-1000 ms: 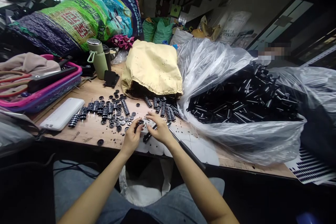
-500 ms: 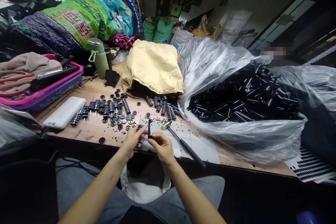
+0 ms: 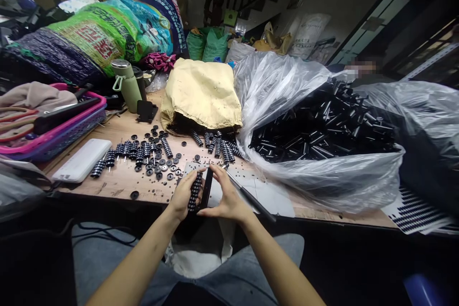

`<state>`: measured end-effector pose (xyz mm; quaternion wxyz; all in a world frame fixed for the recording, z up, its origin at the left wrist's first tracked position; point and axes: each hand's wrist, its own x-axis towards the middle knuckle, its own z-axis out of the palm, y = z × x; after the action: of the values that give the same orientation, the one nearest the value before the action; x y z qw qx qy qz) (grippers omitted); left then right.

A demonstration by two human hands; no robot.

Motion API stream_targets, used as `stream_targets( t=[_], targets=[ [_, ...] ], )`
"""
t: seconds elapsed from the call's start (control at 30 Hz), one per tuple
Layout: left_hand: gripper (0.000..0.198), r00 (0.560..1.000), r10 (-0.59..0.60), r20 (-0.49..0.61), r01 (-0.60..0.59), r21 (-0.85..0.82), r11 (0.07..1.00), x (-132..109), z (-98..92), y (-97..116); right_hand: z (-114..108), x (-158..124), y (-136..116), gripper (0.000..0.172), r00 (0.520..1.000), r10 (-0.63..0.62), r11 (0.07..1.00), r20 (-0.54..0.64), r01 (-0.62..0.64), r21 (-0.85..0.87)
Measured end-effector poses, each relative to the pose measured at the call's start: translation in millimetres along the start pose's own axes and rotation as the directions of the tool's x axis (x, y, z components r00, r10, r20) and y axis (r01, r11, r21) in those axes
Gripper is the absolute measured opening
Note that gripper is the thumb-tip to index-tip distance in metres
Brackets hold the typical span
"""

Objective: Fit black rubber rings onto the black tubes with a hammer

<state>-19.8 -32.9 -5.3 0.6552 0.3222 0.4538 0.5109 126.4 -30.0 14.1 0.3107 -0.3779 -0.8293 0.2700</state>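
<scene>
In my left hand (image 3: pixel 180 197) is a black roller of stacked wheels with white characters (image 3: pixel 194 193), held upright-tilted with the fingers curled round its far side. My right hand (image 3: pixel 229 197) grips a long black plastic bracket (image 3: pixel 206 188) between the thumb at its lower end and the fingers at its upper end. The bracket stands close beside the roller; whether they touch, I cannot tell. Just right of my right hand lies a hammer (image 3: pixel 256 201) with a black handle, its head partly hidden by my fingers. A grey-white sheet (image 3: pixel 283 198) lies beneath it.
Loose black wheels (image 3: pixel 170 168) and several stacked rollers (image 3: pixel 132 150) lie to the left. More rollers (image 3: pixel 224 150) sit before a yellow sack (image 3: pixel 202 91). A plastic bag (image 3: pixel 319 181) of black parts fills the right. A white power bank (image 3: pixel 82 160) and green bottle (image 3: pixel 127 88) stand left.
My right hand has opened wider and now spans the bracket's length, turned so its long side shows. The roller in my left hand has come into fuller view. The whole view has shifted slightly.
</scene>
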Motion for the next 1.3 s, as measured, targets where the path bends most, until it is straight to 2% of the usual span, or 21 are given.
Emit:
stream_targets(
  t=[0.1,0.23,0.37,0.53,0.7,0.77,0.8,0.83,0.9,0.93,1.0,1.03,1.1,1.17,1.23,1.3],
  targets=[
    [0.036,1.0,-0.016,0.017,0.018,-0.118,0.993,0,3.6,0,7,-5,-1,0.106,0.998,-0.053,0.997,0.012,0.053,0.048],
    [0.033,0.994,-0.097,0.052,0.103,-0.135,0.985,-2,10.5,-1,13,-8,2,0.108,0.998,-0.051,0.998,0.036,0.05,0.036],
    [0.033,0.99,-0.137,0.028,0.139,-0.1,0.985,-3,15.6,-2,14,-10,5,0.111,0.998,0.039,0.997,0.056,-0.043,0.07],
    [0.032,0.984,-0.176,0.039,0.178,-0.054,0.983,1,18.4,-3,21,-15,8,0.108,0.989,0.147,0.971,0.005,-0.146,0.19],
    [0.029,0.975,-0.22,0.046,0.215,0.082,0.973,8,17.8,-5,32,-19,14,0.102,0.982,0.179,0.957,-0.056,-0.161,0.24],
    [0.031,0.995,-0.091,0.042,0.077,0.253,0.964,8,16.1,-11,37,-19,18,0.101,0.977,0.186,0.969,-0.102,-0.165,0.186],
    [0.032,0.998,0.034,0.055,-0.052,0.381,0.923,8,15.0,-15,40,-19,21,0.098,0.973,0.185,0.977,-0.139,-0.166,0.138],
    [0.035,0.981,0.174,0.091,-0.195,0.52,0.832,8,13.7,-20,42,-19,24,0.093,0.966,0.183,0.982,-0.182,-0.171,0.079],
    [0.043,0.897,0.379,0.226,-0.411,0.739,0.533,9,10.3,-31,44,-20,31,0.082,0.954,0.176,0.98,-0.244,-0.192,-0.045],
    [0.044,0.86,0.412,0.301,-0.463,0.8,0.381,9,8.3,-36,43,-21,34,0.079,0.953,0.175,0.973,-0.246,-0.206,-0.106],
    [0.043,0.819,0.392,0.42,-0.505,0.852,0.142,12,3.2,-41,33,-26,43,0.075,0.945,0.218,0.927,-0.244,-0.279,-0.251],
    [0.042,0.803,0.366,0.47,-0.519,0.853,0.044,14,0.3,-41,25,-30,46,0.07,0.927,0.268,0.874,-0.263,-0.349,-0.339],
    [0.042,0.765,0.326,0.556,-0.551,0.826,-0.119,18,-5.4,-38,4,-38,52,0.042,0.864,0.385,0.704,-0.325,-0.502,-0.502],
    [0.042,0.722,0.315,0.616,-0.569,0.788,-0.236,21,-9.9,-33,-18,-47,51,0.016,0.795,0.496,0.556,-0.349,-0.6,-0.576],
    [0.041,0.695,0.32,0.644,-0.562,0.764,-0.316,22,-12.7,-29,-33,-53,44,0.02,0.762,0.574,0.55,-0.3,-0.631,-0.548],
    [0.041,0.682,0.32,0.658,-0.547,0.749,-0.374,23,-14.2,-27,-38,-58,33,0.028,0.753,0.593,0.615,-0.285,-0.652,-0.444]
  ],
)
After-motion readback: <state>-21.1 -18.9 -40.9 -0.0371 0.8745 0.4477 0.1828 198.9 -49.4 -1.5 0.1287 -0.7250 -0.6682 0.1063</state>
